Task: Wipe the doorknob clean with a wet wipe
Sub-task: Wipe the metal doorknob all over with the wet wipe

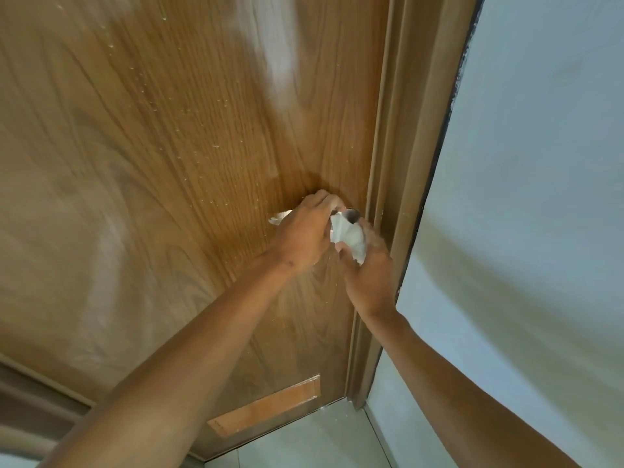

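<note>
Both hands were up at the doorknob (353,215), on the wooden door (169,146) close to its right edge, just beside the door frame (401,163). Knob mostly hidden; only a small dark rounded bit showed between the two hands, above the wipe.

Left hand (305,231) was curled over the knob area from the left, fingers bent against the door. Couldn't tell what it actually gripped; a pale sliver (280,216) stuck out at its left side, unclear whether metal or wipe.

Right hand (368,268) came in from below right, pinching the bunched white wet wipe (349,236) between thumb and fingers. Wipe sat pressed up against the knob's lower side, touching the left hand's knuckles.

Door surface had pale specks and streaks. Lighter rectangular patch (266,408) near the door's bottom edge. Pale wall (523,163) to the right, tiled floor (304,440) below.
</note>
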